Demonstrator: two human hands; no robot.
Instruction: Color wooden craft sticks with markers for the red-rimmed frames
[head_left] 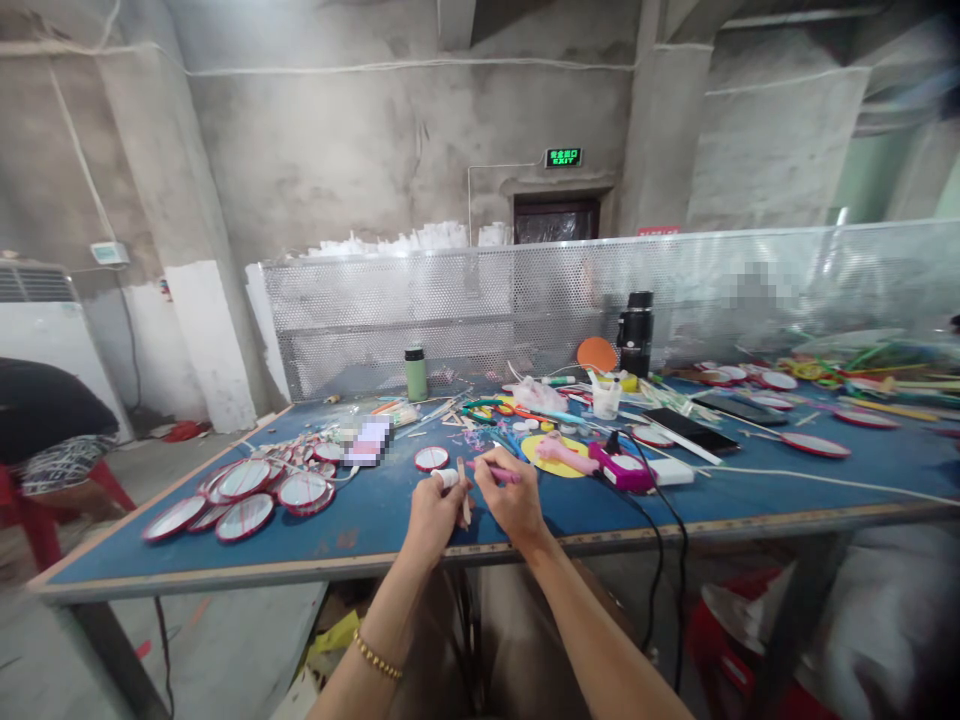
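Observation:
My left hand (433,518) is closed around a thin, flat wooden stick (463,488), which stands nearly upright near the table's front edge. One of its fingers has a white wrap (447,478) on it. Close beside it, my right hand (516,500) grips a pink pen (496,472), with the pen's tip pointing left toward the stick. I cannot make out whether tip and stick touch. Just beyond my hands lies a small round white disc with a red rim (432,458).
A pile of red-rimmed discs (244,478) and a phone (368,441) lie to the left. Right of my hands are a magenta device (628,468) with black cables and a dark tablet (691,432). A green bottle (415,375) and black flask (636,338) stand behind, before a perforated metal screen (360,320).

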